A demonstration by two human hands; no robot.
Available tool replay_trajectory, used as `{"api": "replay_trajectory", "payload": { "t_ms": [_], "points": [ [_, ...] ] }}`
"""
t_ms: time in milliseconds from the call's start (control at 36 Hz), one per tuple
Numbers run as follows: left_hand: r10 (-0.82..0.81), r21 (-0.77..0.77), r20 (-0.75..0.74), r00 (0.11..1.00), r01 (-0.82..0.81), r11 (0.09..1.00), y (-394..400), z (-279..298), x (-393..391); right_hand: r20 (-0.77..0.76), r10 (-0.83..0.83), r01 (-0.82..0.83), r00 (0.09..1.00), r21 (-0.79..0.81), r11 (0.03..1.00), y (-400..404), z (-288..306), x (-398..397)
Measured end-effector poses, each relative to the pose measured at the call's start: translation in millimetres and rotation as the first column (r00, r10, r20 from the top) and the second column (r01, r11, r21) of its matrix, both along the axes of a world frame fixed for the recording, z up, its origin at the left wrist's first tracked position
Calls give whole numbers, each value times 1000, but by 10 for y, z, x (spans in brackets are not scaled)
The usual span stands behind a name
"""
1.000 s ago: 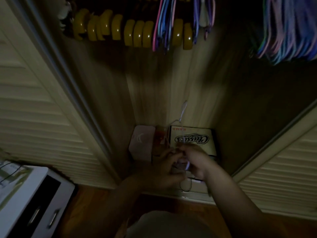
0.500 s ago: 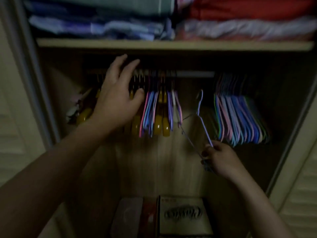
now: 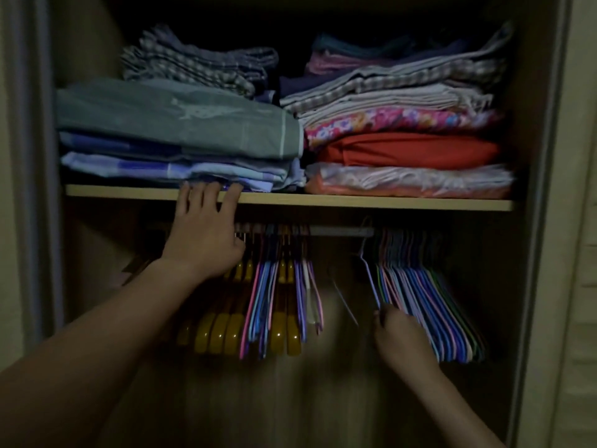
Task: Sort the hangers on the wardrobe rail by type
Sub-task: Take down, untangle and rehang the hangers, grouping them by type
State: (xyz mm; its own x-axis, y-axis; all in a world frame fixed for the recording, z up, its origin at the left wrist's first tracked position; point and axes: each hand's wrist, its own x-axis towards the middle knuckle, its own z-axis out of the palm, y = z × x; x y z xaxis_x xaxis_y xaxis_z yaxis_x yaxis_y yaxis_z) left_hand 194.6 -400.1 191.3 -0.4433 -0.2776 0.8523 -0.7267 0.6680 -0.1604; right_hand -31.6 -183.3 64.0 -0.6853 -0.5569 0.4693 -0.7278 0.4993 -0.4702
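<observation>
At centre-left of the frame the left hand (image 3: 206, 236) reaches up with fingers spread, fingertips against the front edge of the shelf (image 3: 355, 202), apparently to steady the person. Low and right of centre, the right hand (image 3: 399, 331) pinches the lower end of a thin lilac hanger (image 3: 370, 273) whose hook reaches the rail (image 3: 339, 231), likely joining it to the sorted thin hangers (image 3: 433, 299) packed at right. The mixed bunch (image 3: 274, 302) at centre, yellow wooden ones among thin coloured ones, is not yet sorted. Between the groups the rail runs bare, giving room to slide hooks; the shelf sits close above, so lifting clearance looks tight.
</observation>
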Motion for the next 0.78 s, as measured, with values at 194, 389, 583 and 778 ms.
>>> {"api": "replay_trajectory", "payload": {
  "t_ms": [194,389,583,778],
  "points": [
    [-61,-11,-12,998,61,998,-27,0,47,-72,-59,68,996,129,989,-349,187,-303],
    [-89,-16,-35,995,89,996,-55,-20,44,-244,-75,125,967,199,972,-344,21,-249],
    [-88,-3,-63,994,88,996,-68,-33,4,-465,-55,246,884,361,900,-351,-11,-209],
    [-116,-6,-63,991,116,993,-50,-18,35,-445,-83,273,892,384,882,-287,55,-333]
  ]
}}
